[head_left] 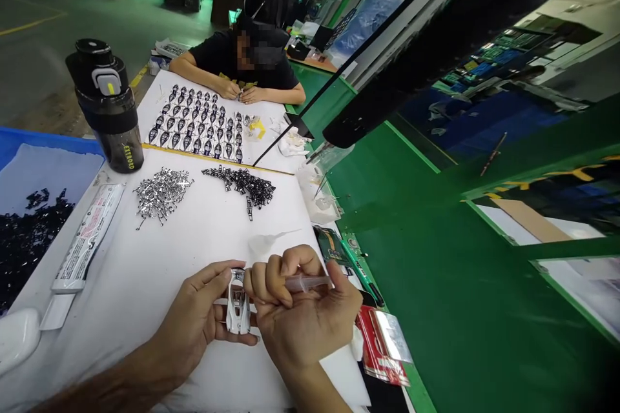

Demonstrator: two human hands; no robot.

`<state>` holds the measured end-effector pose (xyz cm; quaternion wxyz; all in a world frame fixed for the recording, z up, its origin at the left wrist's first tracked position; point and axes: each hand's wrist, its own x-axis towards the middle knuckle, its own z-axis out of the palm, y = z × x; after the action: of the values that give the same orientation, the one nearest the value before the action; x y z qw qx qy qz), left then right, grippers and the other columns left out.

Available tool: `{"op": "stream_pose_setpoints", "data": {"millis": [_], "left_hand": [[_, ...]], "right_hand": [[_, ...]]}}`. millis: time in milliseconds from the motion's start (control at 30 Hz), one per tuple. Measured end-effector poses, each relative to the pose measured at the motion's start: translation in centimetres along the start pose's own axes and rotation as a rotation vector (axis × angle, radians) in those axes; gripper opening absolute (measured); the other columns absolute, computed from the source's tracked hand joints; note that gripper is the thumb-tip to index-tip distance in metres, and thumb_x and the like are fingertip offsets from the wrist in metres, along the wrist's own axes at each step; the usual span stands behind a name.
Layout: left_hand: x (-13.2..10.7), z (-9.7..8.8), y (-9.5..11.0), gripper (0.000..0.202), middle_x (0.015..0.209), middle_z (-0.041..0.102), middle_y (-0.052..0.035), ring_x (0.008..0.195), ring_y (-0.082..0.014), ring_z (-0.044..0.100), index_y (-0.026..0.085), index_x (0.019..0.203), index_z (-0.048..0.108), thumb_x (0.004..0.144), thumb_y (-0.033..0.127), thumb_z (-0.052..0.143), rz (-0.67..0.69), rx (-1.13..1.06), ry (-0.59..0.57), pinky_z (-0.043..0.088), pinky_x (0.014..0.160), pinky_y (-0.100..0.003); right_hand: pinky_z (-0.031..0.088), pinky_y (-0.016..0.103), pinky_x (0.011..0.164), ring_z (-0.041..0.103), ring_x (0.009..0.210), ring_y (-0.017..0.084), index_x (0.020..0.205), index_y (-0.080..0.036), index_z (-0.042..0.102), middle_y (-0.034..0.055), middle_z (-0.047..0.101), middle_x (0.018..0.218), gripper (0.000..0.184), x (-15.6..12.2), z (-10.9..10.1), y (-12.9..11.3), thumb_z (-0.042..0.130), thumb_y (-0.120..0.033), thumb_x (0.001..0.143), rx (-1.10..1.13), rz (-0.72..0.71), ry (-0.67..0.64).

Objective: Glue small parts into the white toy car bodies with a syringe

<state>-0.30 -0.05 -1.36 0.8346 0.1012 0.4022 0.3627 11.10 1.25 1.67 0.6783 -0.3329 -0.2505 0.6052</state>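
Observation:
My left hand [191,310] pinches a small white and silver toy car body [238,313] between thumb and fingers. Openings in the car body face up toward me. In my right hand [310,319] lies a translucent syringe [306,282], with the fingers curled round its barrel and the thumb at its rear end. The syringe's front is hidden behind my fingers, close to the car body's upper end. Beyond my hands rest a pile of small silver parts [163,195] and a pile of small black parts [254,190] on the white table [203,239].
A white tube [90,242] and a dark drinking bottle [109,122] stand to the left, beside a blue bin [43,142] of black parts. Across the table a person [227,64] handles a small part behind rows of dark-and-white pieces [194,122]. A thick black bar [387,90] slants overhead at right.

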Motion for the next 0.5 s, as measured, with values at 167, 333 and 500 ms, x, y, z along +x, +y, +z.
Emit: {"op": "stream_pose_setpoints", "data": {"millis": [167,333,500], "left_hand": [[-0.03,0.11,0.05,0.030,0.078,0.068,-0.0057,0.060,-0.0170,0.066,0.014,0.115,0.069,0.092,0.031,0.060,0.006,0.031,-0.001,0.063,0.060,-0.039],[0.00,0.08,0.05,0.032,0.078,0.067,-0.0059,0.061,-0.0168,0.064,0.015,0.112,0.070,0.087,0.035,0.066,0.007,0.039,0.002,0.062,0.061,-0.040],[0.10,0.10,0.19,0.035,0.077,0.066,-0.0047,0.059,-0.0164,0.064,0.015,0.110,0.071,0.083,0.037,0.070,0.005,0.040,0.014,0.061,0.061,-0.038]], "right_hand": [[0.031,0.023,0.041,0.020,0.039,0.009,0.058,-0.022,0.054,-0.0068,0.023,0.042,0.048,0.13,-0.12,0.48,0.043,-0.059,0.085,-0.011,-0.004,-0.004],[0.031,0.024,0.042,0.022,0.040,0.010,0.057,-0.022,0.054,-0.0065,0.023,0.042,0.048,0.12,-0.09,0.52,0.045,-0.060,0.085,-0.029,0.008,-0.010],[0.030,0.025,0.043,0.022,0.039,0.010,0.056,-0.023,0.055,-0.0065,0.024,0.041,0.048,0.05,-0.12,0.67,0.046,-0.061,0.084,-0.064,-0.009,-0.016]]}}
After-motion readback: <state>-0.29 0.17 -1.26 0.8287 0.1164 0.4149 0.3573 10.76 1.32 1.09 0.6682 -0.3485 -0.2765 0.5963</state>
